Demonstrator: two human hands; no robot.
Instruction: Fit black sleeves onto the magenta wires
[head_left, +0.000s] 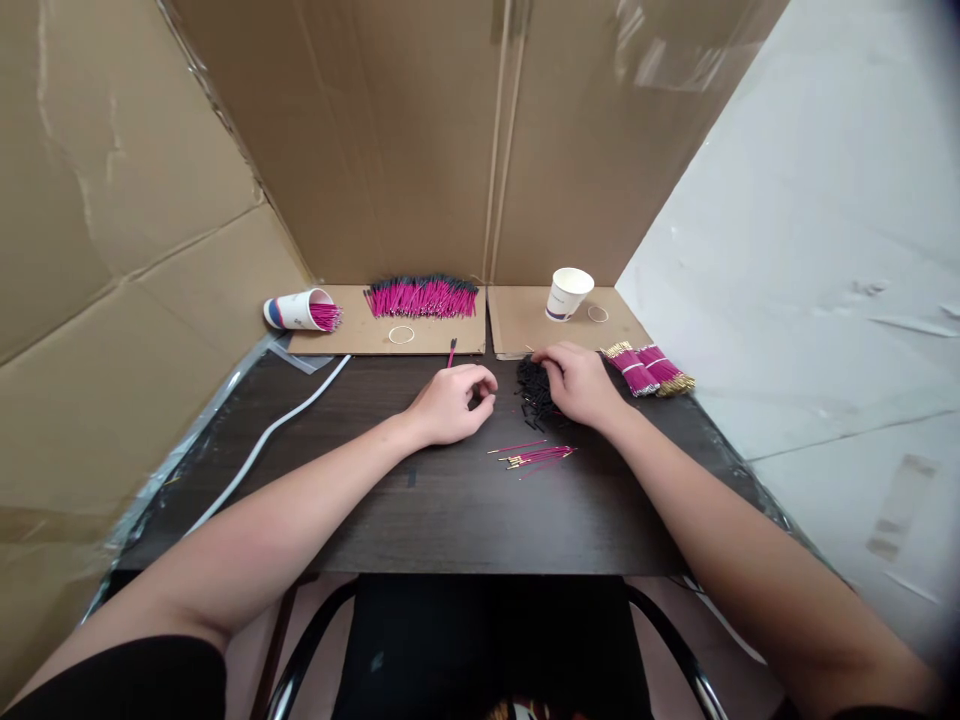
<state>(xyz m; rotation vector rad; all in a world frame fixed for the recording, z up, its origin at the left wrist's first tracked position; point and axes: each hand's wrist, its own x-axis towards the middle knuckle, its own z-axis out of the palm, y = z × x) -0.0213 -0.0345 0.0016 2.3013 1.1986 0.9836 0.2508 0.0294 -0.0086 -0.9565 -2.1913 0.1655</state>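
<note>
My left hand (455, 404) rests on the dark table with its fingers curled in and the thumb near the fingertips. A magenta wire with a black tip (451, 352) shows just beyond its knuckles; whether the hand grips it is hidden. At the heap of small black sleeves (534, 392), my right hand (579, 382) is closed in a pinch. A tiny gold tip shows by those fingertips, too small to name with certainty. Between and nearer than both hands lies a loose bunch of magenta wires with gold ends (536, 457).
Many black-tipped magenta wires (424, 297) lie on a cardboard sheet (352, 340) beside a rubber band (401, 334). A tipped paper cup (292, 310) holds more wires; another cup (570, 293) stands upright. Banded wire bundles (649, 370) lie right. A white cable (270, 432) crosses left.
</note>
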